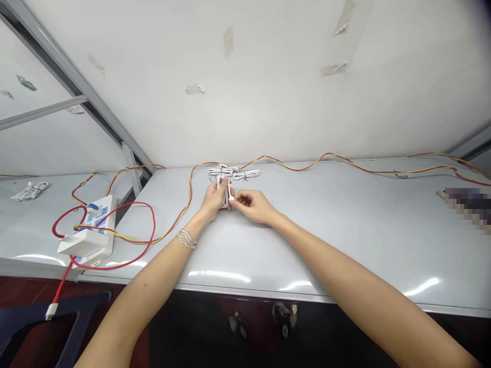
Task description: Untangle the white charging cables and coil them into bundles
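Background: white wall (245,87) patched with scraps of tape, a grey metal frame (72,87) running along its left side.
Surface: glossy pale grey table (318,250), with a second table section (34,230) at left.
Wiring: red-and-yellow wire (291,164) snaking along the far edge, looping around a white power strip (87,230).
Nearby: bundled white cables (233,173) just beyond the hands, near the far edge; another white cable bundle (29,191) on the left section.
Held item: coiled white cable (224,191), a narrow upright loop, between the hands above the table.
Left hand (211,200): fingers (215,190) wrapped around the coil; silver bracelets (186,238) on the wrist.
Right hand (253,206): fingers (238,198) pinching the coil beside its small white end.
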A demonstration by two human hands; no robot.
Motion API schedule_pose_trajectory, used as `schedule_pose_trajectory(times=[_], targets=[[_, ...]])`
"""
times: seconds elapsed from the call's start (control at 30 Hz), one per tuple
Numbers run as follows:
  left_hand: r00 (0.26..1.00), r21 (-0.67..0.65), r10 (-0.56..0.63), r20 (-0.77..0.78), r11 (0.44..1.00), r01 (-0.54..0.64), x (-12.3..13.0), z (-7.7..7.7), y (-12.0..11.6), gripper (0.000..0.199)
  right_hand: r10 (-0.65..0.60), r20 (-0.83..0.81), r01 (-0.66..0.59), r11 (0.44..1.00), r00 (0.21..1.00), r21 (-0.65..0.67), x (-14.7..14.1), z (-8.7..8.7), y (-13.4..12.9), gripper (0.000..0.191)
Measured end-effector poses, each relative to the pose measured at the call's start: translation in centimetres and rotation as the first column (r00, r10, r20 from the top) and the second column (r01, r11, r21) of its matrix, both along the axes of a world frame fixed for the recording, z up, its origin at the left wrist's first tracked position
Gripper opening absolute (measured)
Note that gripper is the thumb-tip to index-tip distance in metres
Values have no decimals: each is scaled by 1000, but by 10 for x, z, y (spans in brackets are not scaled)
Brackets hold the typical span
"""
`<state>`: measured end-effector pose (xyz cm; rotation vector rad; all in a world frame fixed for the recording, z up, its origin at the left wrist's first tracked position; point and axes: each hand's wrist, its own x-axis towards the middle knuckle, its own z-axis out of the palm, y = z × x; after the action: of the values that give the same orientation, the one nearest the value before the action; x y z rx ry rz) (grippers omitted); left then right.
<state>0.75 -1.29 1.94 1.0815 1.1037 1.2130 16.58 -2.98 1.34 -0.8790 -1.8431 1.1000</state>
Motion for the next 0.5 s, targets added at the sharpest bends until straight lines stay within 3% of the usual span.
schedule_pose_trajectory(times=[0.2,0.3,0.4,0.5], targets=[[984,104,147,-105,985,-136,-2,-2,3,51,-116,-100,110,992,988,-68,-3,-3,6,24],[985,129,112,-129,987,-95,0,0,0,56,-54,-240,-8,968,969,-252,-5,0,6,26],[989,133,79,-122,989,-63,1,3,-4,62,2,-379,-181,882,925,-436,-8,5,0,28],[989,133,83,-123,989,-66,2,7,-8,65,20,-465,-289,806,885,-517,-10,9,-5,30]])
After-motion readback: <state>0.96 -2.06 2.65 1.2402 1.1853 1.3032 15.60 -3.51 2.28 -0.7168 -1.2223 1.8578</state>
